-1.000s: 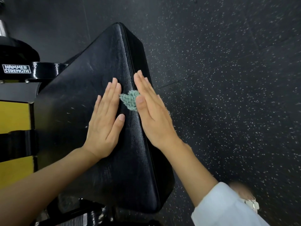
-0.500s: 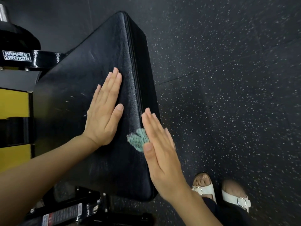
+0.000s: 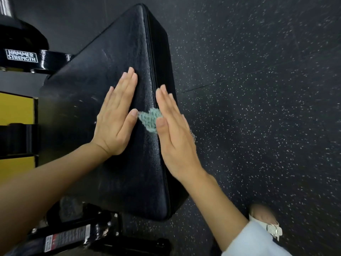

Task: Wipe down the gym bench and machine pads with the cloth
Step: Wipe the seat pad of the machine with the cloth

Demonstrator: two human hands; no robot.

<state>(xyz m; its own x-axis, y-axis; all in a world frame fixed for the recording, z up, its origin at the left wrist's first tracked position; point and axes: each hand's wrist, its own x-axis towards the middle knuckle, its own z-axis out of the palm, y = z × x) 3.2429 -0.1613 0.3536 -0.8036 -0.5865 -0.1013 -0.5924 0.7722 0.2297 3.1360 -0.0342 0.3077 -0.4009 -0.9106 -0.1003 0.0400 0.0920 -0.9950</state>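
Floor (image 3: 258,89): black rubber with white flecks, fills the right and far side, with a seam line running across it. Black padded bench (image 3: 114,52) runs near to far, with a slightly glossy top and a piped seam along its right edge. Left of it is a black machine frame (image 3: 46,58) with a "HAMMER STRENGTH" label, and yellow panels (image 3: 16,109) at the far left. A black base bar (image 3: 68,237) with a sticker lies near, below the bench. A foot in a white sandal (image 3: 265,218) is on the floor, near right. Cloth (image 3: 148,120): teal, nubby weave, bunched, on the bench top at its right edge, mostly covered. Right hand (image 3: 175,137): flat, fingers straight and together, pressing on the cloth. Left hand (image 3: 116,122): flat, palm down on the bench top, thumb tip just beside the cloth, holding nothing.
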